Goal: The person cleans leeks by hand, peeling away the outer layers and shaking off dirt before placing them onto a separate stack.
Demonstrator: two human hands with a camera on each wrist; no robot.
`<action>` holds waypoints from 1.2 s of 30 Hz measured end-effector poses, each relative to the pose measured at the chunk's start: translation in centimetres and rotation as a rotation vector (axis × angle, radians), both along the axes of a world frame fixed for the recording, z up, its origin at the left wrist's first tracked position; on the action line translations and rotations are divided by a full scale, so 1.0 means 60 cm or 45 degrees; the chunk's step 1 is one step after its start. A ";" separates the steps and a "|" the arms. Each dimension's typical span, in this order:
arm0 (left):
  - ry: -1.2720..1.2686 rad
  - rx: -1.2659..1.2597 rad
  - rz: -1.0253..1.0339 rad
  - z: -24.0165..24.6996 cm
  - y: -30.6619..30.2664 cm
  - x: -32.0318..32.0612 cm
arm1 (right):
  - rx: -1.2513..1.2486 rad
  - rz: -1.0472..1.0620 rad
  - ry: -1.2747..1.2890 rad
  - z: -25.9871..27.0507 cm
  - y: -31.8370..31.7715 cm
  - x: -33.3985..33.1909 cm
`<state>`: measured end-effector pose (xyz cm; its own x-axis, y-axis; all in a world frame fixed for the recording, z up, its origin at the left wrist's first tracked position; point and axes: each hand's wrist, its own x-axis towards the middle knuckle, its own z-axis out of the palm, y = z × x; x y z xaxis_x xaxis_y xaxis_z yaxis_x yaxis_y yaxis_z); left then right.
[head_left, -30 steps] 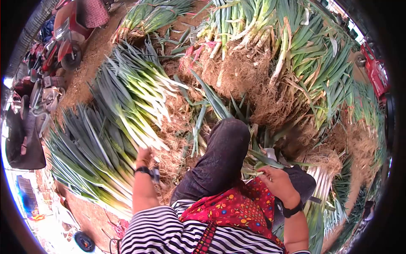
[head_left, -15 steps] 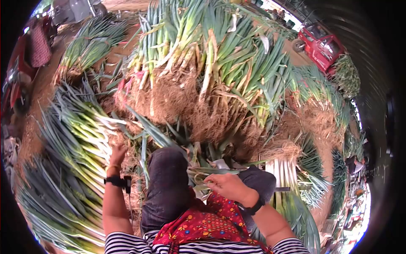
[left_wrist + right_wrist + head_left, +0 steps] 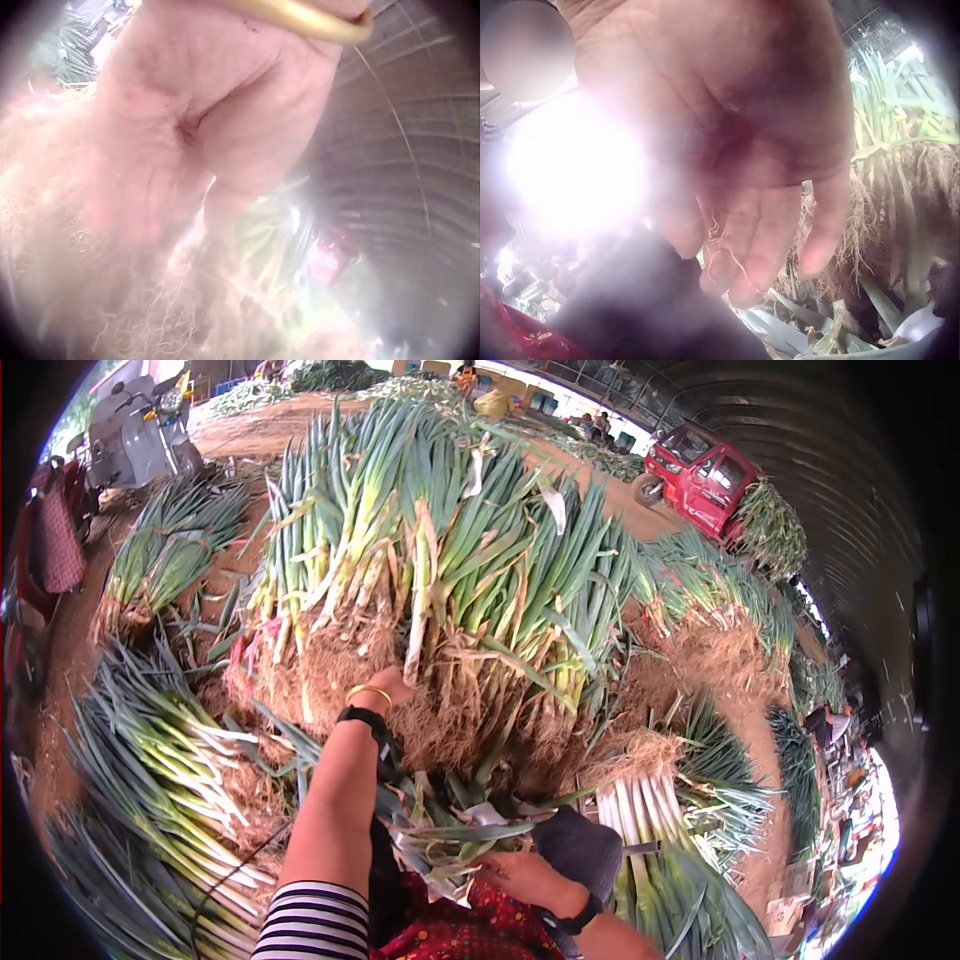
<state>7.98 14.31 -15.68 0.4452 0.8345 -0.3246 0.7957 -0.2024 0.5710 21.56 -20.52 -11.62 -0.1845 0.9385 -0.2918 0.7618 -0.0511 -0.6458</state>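
Observation:
In the head view my left hand [image 3: 390,686] reaches to the hairy roots [image 3: 345,660] of a standing bundle of green onions [image 3: 345,550], right at the base of a thick pale stalk [image 3: 420,595]. In the left wrist view, the fingers [image 3: 131,202] point down among blurred roots, their tips partly hidden. My right hand [image 3: 530,880] rests low near my lap, over loose leaves [image 3: 450,835]. Its palm and relaxed fingers [image 3: 761,240] show in the right wrist view, with a thin root strand [image 3: 735,259] across them and nothing gripped.
Trimmed green onions [image 3: 190,760] with white stalks lie in a pile at left. Another bundle [image 3: 645,810] lies at right beside my dark-trousered knee [image 3: 580,850]. Behind stand a grey scooter [image 3: 140,435] and a red three-wheeler [image 3: 705,485].
My left hand has moved from the trimmed pile at left, forward to the roots of the standing bundle. The head view has swung right and up. My right hand stays near my lap.

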 end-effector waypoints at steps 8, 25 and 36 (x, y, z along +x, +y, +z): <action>-0.868 -0.346 0.407 -0.083 0.016 0.076 | -0.025 -0.132 0.081 -0.008 -0.012 0.039; -1.263 -0.466 0.062 0.119 -0.210 -0.014 | 0.424 -0.774 0.665 -0.042 0.116 0.007; -1.988 -1.048 0.469 0.087 -0.143 0.043 | 0.762 -0.591 0.014 -0.058 -0.028 -0.023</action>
<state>10.54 5.75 -10.45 0.5627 0.8090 -0.1700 -0.5840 0.5345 0.6109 20.18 -22.21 -15.12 0.2685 0.9182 0.2913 0.7409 -0.0036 -0.6716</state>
